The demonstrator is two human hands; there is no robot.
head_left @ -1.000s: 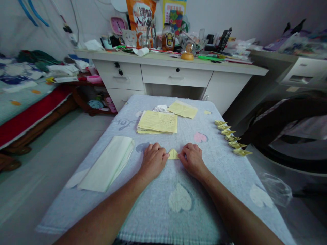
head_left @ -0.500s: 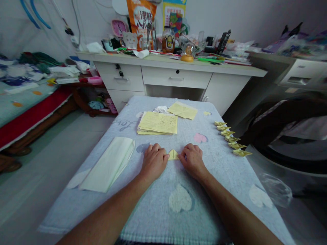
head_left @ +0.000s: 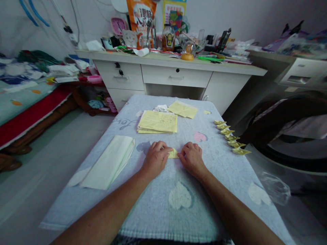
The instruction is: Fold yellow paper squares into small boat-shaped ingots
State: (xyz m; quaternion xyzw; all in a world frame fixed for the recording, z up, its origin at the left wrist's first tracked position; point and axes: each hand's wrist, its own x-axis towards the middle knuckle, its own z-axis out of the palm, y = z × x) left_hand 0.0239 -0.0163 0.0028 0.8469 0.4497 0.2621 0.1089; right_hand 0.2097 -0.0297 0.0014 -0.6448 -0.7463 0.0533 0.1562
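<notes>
A small folded piece of yellow paper [head_left: 173, 153] lies on the cloth-covered table between my hands. My left hand [head_left: 156, 157] grips its left side, with the index finger stretched over the top of the fold. At the paper's right corner, the closed fingers of my right hand [head_left: 191, 156] pinch the edge. Beyond my hands sits a stack of yellow paper sheets [head_left: 158, 121], with more yellow sheets [head_left: 183, 109] behind it to the right. Several folded yellow paper boats [head_left: 232, 137] stand in a row along the table's right edge.
A folded whitish cloth or paper [head_left: 108, 163] lies on the left of the table [head_left: 153, 211]. Crumpled white tissue [head_left: 160, 108] is near the far edge. Behind stands a cluttered white desk [head_left: 176, 76]; a washing machine [head_left: 301, 78] is at right.
My left index finger has moved right and now reaches over the top of the small folded paper. My right hand has stayed almost in place.
</notes>
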